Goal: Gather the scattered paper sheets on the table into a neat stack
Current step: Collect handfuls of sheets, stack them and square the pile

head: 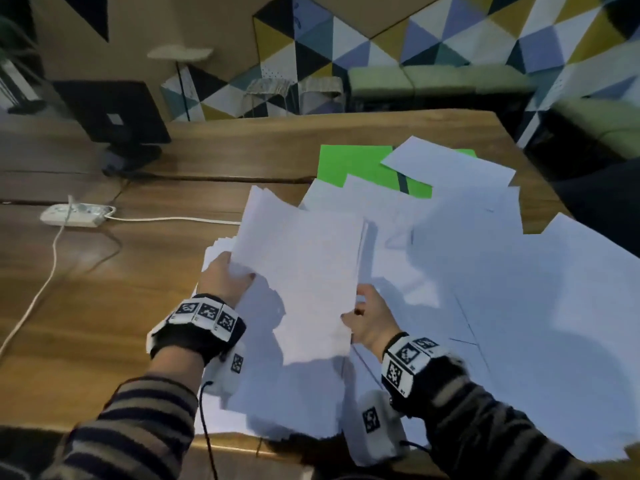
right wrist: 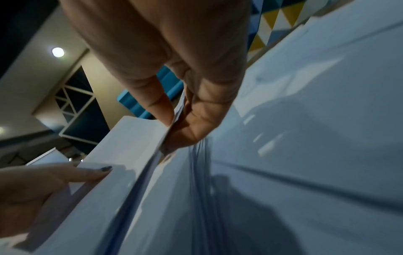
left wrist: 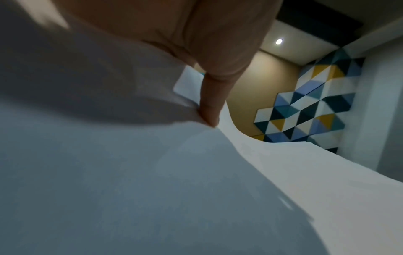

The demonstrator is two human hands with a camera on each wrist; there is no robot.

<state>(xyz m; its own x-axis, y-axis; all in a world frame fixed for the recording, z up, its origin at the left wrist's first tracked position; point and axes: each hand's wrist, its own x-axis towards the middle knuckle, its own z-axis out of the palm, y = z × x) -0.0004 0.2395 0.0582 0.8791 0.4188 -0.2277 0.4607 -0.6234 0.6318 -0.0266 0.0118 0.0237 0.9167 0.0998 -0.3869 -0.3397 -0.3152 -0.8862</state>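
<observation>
Near, the left hand [head: 227, 279] and right hand [head: 369, 315] each pinch an edge of a lifted sheaf [head: 301, 278], likely to square it; loose sheets [head: 519, 271] sprawl rightward on the bench [head: 104, 289]; green paper [head: 356, 166] lies farthest.

Wooden table [head: 242, 143] with a dark monitor [head: 110, 112] on its stand at the far left, white power strip [head: 74, 215] nearer, its white cable [head: 166, 220] running right and another trailing toward the near edge. Behind: wall of triangle panels [head: 433, 32] in yellow, blue, white and dark, green sofa [head: 440, 81], two small stools [head: 294, 88]. Round ceiling light [left wrist: 279, 41] lit in the left wrist view.
</observation>
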